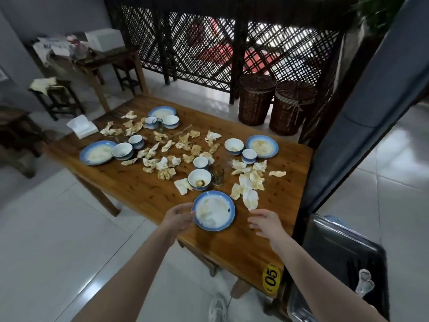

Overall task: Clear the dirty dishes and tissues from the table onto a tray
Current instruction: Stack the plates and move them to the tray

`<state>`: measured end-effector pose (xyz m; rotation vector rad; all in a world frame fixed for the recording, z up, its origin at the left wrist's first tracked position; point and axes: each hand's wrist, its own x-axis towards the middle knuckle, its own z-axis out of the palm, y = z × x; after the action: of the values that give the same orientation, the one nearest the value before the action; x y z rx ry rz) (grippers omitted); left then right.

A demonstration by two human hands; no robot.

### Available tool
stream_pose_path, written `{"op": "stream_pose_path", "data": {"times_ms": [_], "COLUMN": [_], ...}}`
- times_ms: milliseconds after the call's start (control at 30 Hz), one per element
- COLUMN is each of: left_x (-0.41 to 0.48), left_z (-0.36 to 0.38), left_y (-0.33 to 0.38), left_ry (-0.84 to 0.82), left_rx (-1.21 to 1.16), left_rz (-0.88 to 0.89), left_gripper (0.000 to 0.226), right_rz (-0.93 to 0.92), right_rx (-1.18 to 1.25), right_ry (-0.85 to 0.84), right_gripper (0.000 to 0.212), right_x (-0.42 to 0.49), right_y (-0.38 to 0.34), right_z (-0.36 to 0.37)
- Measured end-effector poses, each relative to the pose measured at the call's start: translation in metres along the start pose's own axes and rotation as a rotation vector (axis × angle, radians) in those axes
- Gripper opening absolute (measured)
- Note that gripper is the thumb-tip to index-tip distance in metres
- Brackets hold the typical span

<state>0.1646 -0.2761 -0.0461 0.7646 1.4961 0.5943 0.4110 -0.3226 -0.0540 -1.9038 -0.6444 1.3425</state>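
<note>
Blue-rimmed and smeared with leftover food, the near plate [213, 211] lies flat on the table [144, 189], close to its near edge. The left hand [180, 217] is at the plate's left rim with its fingers curled round that edge, apparently taking hold. The right hand [264, 223] hovers just right of the plate, fingers loosely spread, holding nothing and not touching it.

The step in hand looks like lifting this plate. To do it well, I would bring the right hand in under the right rim so both sides are supported. The plate should then be raised level, since the smears could slide or drip if it tilts.

A crumpled tissue [249, 196] lies just beside the plate's far right rim, close to the right hand; it should be kept out of the grip or picked up on purpose. Just beyond the plate stand a dirty bowl [199, 180] and a glass [217, 175], near enough to be knocked if the plate is pushed forward rather than lifted.

The metal tray [343, 259] sits low at the near right, off the table's corner, with one pale scrap [365, 283] on it, so the carry goes right and toward the person. Many more tissues and dishes are spread farther across the table, so the task looks barely begun.
</note>
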Motion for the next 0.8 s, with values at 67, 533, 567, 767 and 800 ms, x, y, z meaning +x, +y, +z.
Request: {"op": "stream_pose_path", "data": {"times_ms": [67,533,567,767,800], "left_x": [0.013,0.123,0.129,0.149,0.151], "left_z": [-0.004,-0.004,-0.003,-0.003,-0.003], "left_y": [-0.002,0.003,0.004,0.002,0.001], "left_ry": [0.009,-0.014,-0.023,-0.045,-0.049], "left_rx": [0.022,0.275,0.281,0.305,0.312], "left_rz": [-0.012,-0.049,-0.057,-0.076,-0.086], "left_gripper": [0.032,0.048,0.048,0.049,0.049], "right_rz": [0.023,0.191,0.204,0.289,0.304], "right_rx": [-0.022,-0.135,-0.143,-0.119,-0.099], "right_ry": [-0.011,0.027,0.026,-0.031,-0.042], "right_gripper": [0.026,0.028,0.028,0.035,0.037], "right_x": [0.012,0.096,0.1,0.117,0.119], "right_y": [0.002,0.012,0.013,0.021,0.022], "right_z": [0.012,0.057,0.06,0.07,0.07]}}
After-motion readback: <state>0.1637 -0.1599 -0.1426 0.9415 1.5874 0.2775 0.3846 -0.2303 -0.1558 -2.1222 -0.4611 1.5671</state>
